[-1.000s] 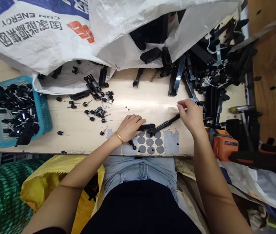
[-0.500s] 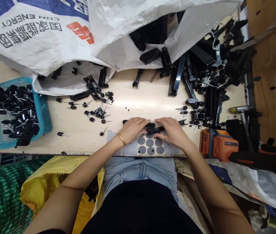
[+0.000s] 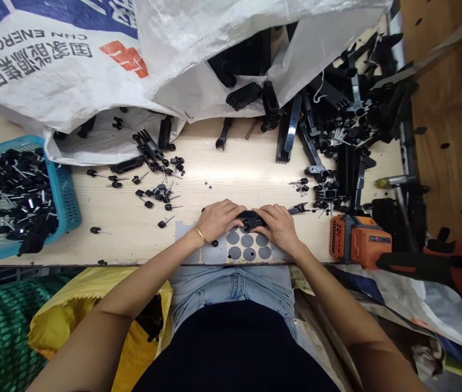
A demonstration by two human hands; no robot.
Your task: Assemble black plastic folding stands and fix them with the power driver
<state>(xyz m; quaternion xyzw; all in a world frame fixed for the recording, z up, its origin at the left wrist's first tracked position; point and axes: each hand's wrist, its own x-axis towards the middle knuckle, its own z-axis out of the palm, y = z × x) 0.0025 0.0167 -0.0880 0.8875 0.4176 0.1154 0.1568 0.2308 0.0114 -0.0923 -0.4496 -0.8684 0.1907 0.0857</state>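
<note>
Near the table's front edge, my left hand (image 3: 219, 218) is closed around the left end of a black plastic part (image 3: 251, 219). My right hand (image 3: 278, 224) grips the right end of the same part, so the hands face each other with a small gap between them. Beneath them lies a grey sheet with round discs (image 3: 249, 254). A small black knob (image 3: 214, 243) is on the sheet below my left hand. Just right of my right hand, a black forked piece (image 3: 298, 208) rests on the table. The fingers hide much of the held part.
A blue basket (image 3: 67, 198) of black knobs with metal pins stands at the left. White sacks (image 3: 92, 81) lie across the back. Black parts (image 3: 347, 163) are piled at the right, behind an orange power tool (image 3: 368, 242). Loose knobs (image 3: 159, 191) are scattered left of centre.
My hands have come closer together around the black parts, which now meet between them. A small knob now shows below my left hand. The whole view has shifted slightly.
</note>
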